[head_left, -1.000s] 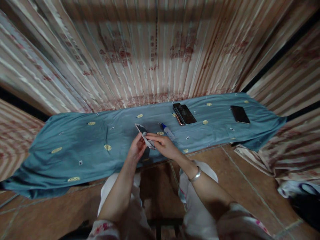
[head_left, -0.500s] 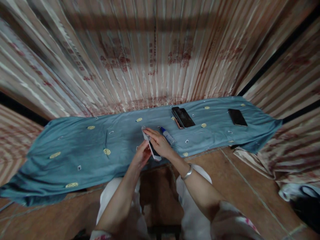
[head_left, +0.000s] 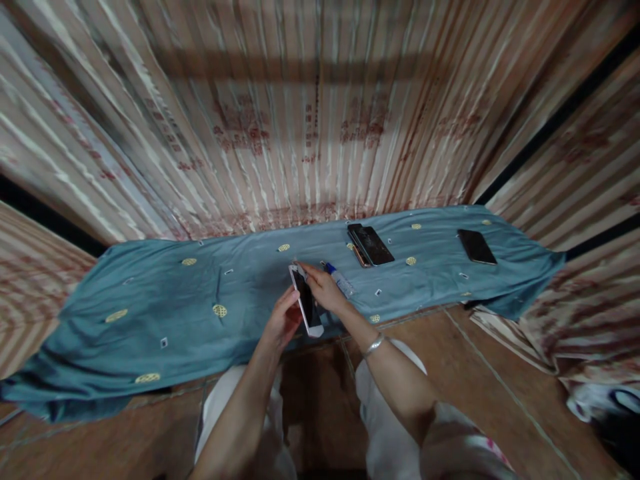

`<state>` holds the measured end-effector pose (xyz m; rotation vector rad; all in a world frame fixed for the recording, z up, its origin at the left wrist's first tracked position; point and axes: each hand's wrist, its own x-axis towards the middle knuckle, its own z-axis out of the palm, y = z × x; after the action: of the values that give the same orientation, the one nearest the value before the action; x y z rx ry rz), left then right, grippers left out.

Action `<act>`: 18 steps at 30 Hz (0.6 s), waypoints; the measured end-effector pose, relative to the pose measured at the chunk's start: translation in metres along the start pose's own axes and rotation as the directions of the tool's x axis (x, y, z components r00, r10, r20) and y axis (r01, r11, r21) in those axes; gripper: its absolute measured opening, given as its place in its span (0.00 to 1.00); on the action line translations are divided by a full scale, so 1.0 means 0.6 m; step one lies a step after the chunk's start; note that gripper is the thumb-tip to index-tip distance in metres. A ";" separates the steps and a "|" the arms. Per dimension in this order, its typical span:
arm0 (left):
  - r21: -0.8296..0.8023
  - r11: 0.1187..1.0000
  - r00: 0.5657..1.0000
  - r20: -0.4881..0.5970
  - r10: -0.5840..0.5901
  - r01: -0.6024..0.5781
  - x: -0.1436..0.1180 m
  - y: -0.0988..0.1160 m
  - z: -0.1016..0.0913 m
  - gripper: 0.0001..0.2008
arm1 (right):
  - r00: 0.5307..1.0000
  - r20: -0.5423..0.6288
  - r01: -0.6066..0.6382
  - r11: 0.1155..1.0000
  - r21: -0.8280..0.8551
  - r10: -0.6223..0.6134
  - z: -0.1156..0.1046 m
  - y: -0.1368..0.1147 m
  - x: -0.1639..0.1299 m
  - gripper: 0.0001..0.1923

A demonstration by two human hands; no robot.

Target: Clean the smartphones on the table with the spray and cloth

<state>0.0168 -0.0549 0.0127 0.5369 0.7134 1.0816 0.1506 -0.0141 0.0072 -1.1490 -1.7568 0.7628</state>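
The left hand holds a phone tilted above the near edge of a table draped in blue cloth, fingers curled around its left edge. The right hand presses what looks like a small wipe to the phone's top, fingers closed on it. Wiping well likely needs a firm left grip and light, even strokes; a pen and 3 phones lie to the right.

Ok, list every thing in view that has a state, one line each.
white phone: held up off the cloth, dark screen facing the camera.
left hand: gripping the white phone's lower edge.
right hand: pressing a small wipe on the phone's top.
blue-capped bottle: lying on its side, capped.
stacked phones: flat, screens dark.
lone phone: flat, screen dark.
blue cloth: spread out, wrinkled.
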 end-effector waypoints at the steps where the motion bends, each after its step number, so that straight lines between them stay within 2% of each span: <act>1: 0.001 1.000 1.000 0.000 0.004 -0.004 0.000 0.001 0.000 0.19 | 1.000 -0.003 -0.011 1.000 0.015 0.011 0.001 0.001 -0.001 0.24; 6: -0.005 1.000 1.000 0.014 0.008 -0.008 0.001 0.006 -0.001 0.20 | 0.997 0.004 -0.079 0.991 0.112 0.079 0.003 0.011 -0.002 0.22; 9: 0.004 1.000 1.000 0.023 0.018 -0.018 0.000 0.008 0.000 0.19 | 0.988 0.005 -0.148 0.952 0.268 0.153 0.005 0.018 0.005 0.18; 11: 0.023 1.000 1.000 0.028 0.014 -0.015 0.000 0.009 0.000 0.19 | 0.976 -0.003 -0.194 0.879 0.436 0.217 0.007 0.020 0.012 0.14; 14: 0.059 0.998 1.000 0.020 -0.004 0.003 0.001 0.008 0.001 0.19 | 0.941 -0.012 -0.243 0.700 0.672 0.337 0.007 0.018 0.018 0.11; 16: 0.062 0.998 1.000 0.008 -0.004 0.003 0.003 0.007 0.003 0.18 | 0.918 0.000 -0.260 0.601 0.756 0.397 0.005 0.015 0.019 0.13; 18: 0.036 0.999 1.000 0.001 0.005 -0.005 0.005 0.006 0.006 0.15 | 0.905 0.016 -0.276 0.556 0.784 0.426 0.003 0.012 0.017 0.14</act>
<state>0.0182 -0.0512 0.0168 0.5703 0.7316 1.0750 0.1500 -0.0017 0.0040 -0.9028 -0.8366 1.4429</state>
